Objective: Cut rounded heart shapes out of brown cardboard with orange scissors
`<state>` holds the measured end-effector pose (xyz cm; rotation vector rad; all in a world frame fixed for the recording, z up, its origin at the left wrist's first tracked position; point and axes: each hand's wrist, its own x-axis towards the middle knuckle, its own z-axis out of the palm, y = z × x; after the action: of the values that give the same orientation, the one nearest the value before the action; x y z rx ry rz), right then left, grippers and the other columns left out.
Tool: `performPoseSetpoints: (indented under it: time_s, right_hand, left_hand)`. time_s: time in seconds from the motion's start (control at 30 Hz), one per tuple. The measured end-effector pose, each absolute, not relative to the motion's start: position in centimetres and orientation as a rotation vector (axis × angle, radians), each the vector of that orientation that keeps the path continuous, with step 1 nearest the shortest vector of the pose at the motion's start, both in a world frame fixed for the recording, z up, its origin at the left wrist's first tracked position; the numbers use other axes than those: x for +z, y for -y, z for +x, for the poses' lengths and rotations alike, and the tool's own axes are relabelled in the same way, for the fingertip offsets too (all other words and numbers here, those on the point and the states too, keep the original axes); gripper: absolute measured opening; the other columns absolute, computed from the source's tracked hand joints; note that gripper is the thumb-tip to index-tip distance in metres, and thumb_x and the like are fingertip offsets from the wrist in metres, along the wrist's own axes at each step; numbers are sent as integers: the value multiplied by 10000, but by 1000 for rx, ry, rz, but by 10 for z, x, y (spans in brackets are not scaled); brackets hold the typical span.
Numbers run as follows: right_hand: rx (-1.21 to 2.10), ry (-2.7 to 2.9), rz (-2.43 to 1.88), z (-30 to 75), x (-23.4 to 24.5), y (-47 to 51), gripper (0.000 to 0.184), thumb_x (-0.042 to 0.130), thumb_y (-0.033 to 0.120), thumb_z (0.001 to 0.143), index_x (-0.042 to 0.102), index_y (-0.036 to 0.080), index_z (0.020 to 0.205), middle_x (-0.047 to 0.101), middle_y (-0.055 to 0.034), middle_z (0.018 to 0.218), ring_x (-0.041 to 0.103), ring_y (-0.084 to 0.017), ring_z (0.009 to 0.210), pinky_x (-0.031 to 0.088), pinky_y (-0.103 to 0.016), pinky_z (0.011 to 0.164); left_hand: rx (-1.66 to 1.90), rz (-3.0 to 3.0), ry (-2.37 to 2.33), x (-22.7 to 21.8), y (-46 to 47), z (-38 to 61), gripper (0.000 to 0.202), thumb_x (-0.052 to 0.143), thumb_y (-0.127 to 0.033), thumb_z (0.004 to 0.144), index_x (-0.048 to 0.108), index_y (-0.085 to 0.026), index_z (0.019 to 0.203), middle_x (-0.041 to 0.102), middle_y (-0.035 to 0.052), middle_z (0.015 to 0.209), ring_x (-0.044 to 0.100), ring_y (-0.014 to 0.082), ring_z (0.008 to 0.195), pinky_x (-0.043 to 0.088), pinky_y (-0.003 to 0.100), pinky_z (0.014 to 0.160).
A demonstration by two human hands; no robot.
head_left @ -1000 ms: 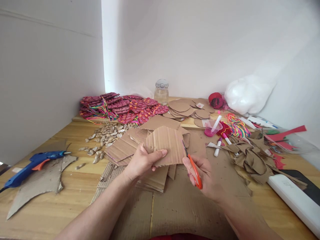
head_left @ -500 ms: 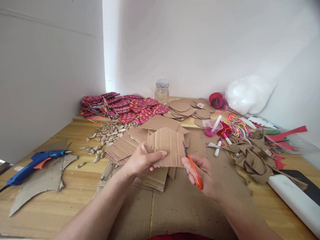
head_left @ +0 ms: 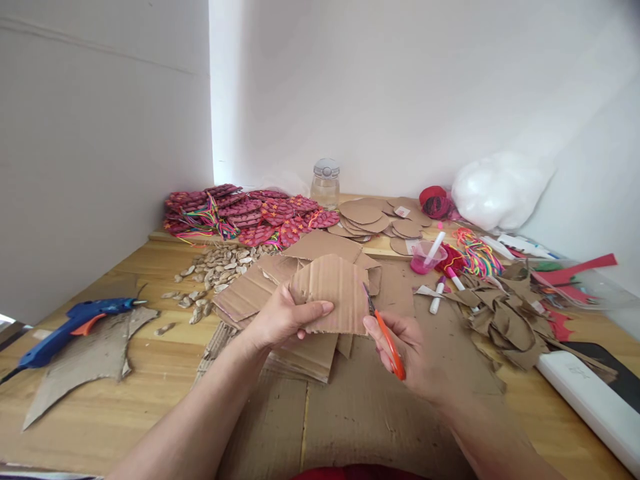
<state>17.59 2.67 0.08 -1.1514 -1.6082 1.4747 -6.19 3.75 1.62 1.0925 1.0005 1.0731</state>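
Observation:
My left hand [head_left: 280, 319] is closed on a corrugated cardboard piece [head_left: 334, 288], thumb across its lower front, holding it up above the table. My right hand [head_left: 407, 350] grips orange-handled scissors [head_left: 387, 337]; their blades meet the right edge of the cardboard piece. Under both hands lie more cardboard sheets [head_left: 250, 293] and a big flat cardboard sheet [head_left: 360, 413].
A blue glue gun [head_left: 70, 325] rests on a cardboard scrap at the left. Seeds [head_left: 220, 263], red woven pieces [head_left: 250, 217], a jar [head_left: 325, 181], cardboard discs [head_left: 370, 217], a pink cup [head_left: 425, 255], coloured cords [head_left: 475, 252], cardboard offcuts [head_left: 505, 313] and a white bag [head_left: 495, 190] surround them.
The cardboard piece and both hands stay nearly in place; the scissors sit slightly further into its right edge. The view has drifted a little to the left.

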Motion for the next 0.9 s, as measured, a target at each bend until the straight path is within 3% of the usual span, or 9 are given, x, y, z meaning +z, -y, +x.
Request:
performPoseSetpoints:
  time_s: [0.23,0.33,0.6,0.8,0.9]
  right_hand:
    - [1436,1693,-1195,175,9,-29,545,614,655,908,430,218,638,436,54,501,385,-99,453,260,-249,453]
    - [1500,1673,-1146,176,7,-29,544,582,643,936,427,215,638,454,51,492,391,-97,458,277,-242,465]
    - [1528,1652,-1140,177,6,-29,517,596,627,939,430,213,677,344,68,590,362,-85,481,243,-242,459]
    - [1533,1667,-1167,178,9,-27,524,578,641,943,420,217,678,348,67,566,334,-85,472,227,-244,443]
    - [1524,1689,-1172,179,10,-26,536,570,649,943,420,216,666,360,64,554,328,-86,469,228,-244,441]
  left_hand:
    - [1026,1100,-993,17,-41,-70,360,883,-372,678,681,-156,883,531,-81,469,411,53,337,358,152,304]
    - [950,1093,-973,14,-42,-72,331,887,-374,674,675,-153,799,540,-72,476,414,49,344,370,155,313]
    - [945,1119,-972,14,-43,-73,335,876,-377,686,629,-151,688,551,-53,483,429,47,352,361,143,310]
    - [950,1116,-983,17,-42,-75,333,884,-378,659,657,-151,748,532,-68,485,405,45,347,359,149,304]
    - [939,1142,-995,18,-42,-76,345,878,-385,667,625,-151,694,507,-72,469,392,40,336,350,150,305]
